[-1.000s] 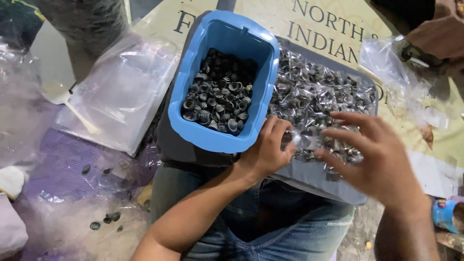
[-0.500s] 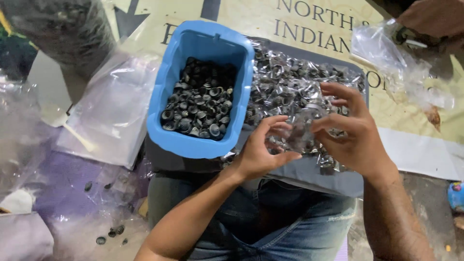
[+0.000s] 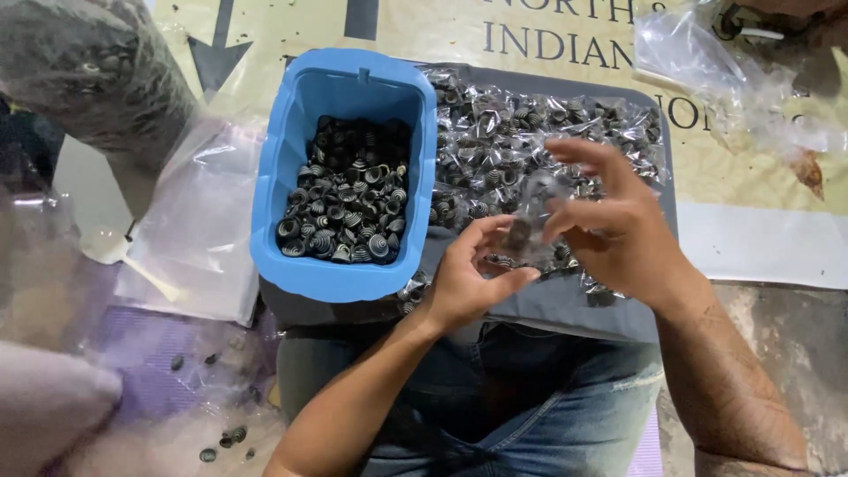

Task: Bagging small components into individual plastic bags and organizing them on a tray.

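Observation:
A blue plastic tub [image 3: 274, 168] on my lap holds a heap of small black-and-white spiral pieces [image 3: 346, 205]. To its right a grey tray [image 3: 565, 305] carries many small clear packets of the same pieces [image 3: 539, 128]. My left hand [image 3: 468, 283] and my right hand [image 3: 609, 225] meet above the tray's near edge, both pinching one small clear packet [image 3: 530, 208] with a dark piece in it. The fingers of my right hand are spread over its top.
Clear plastic bags [image 3: 190, 221] lie left of the tub, with a few loose pieces [image 3: 221, 437] on the purple mat below. Crumpled clear plastic [image 3: 724, 75] sits at top right on a printed map sheet. A large filled bag [image 3: 97, 71] stands at top left.
Both hands have lifted slightly and drawn together on the small packet. The view has shifted so the tub and tray sit lower and more to the right.

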